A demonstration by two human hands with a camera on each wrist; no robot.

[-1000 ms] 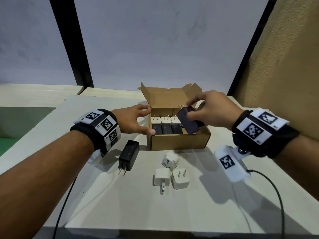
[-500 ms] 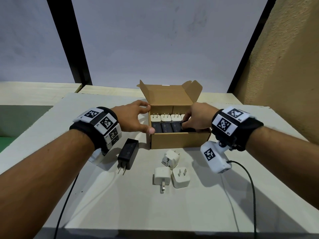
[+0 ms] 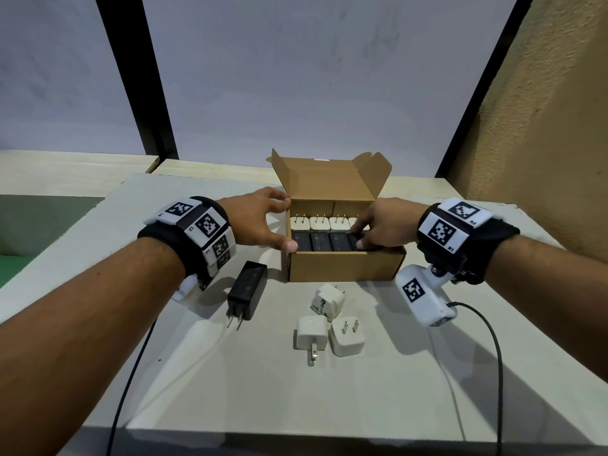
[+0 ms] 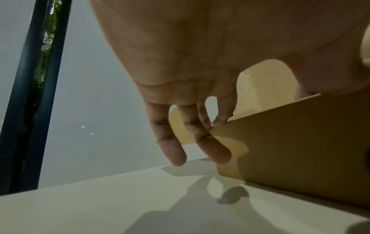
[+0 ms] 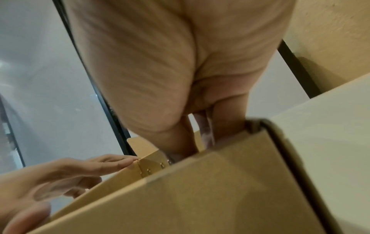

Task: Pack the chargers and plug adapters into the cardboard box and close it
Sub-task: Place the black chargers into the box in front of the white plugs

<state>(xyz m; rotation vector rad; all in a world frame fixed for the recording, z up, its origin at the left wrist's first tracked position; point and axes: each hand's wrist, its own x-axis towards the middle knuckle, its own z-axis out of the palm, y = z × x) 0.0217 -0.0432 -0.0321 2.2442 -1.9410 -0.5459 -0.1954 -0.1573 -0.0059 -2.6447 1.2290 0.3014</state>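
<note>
- The right hand (image 3: pixel 386 225) reaches into the cardboard box (image 3: pixel 345 266), its fingertips pressing the rightmost black charger (image 3: pixel 354 240) down into the near row. Whether they pinch it or only push is hidden.
- The left hand (image 3: pixel 260 222) braces the box's left wall, fingers at the far corner, thumb at the near one, spread rather than clamped.
- To seat it well, press straight down and keep that brace firm so the box does not slide.
- Below the left wrist lies a loose black charger (image 3: pixel 246 287); nearer the person, three white plug adapters (image 3: pixel 329 320) wait on the table (image 3: pixel 230 390).
- Readable writing is scarce: only wristband marker codes, and a small "R1" by the right one.
</note>
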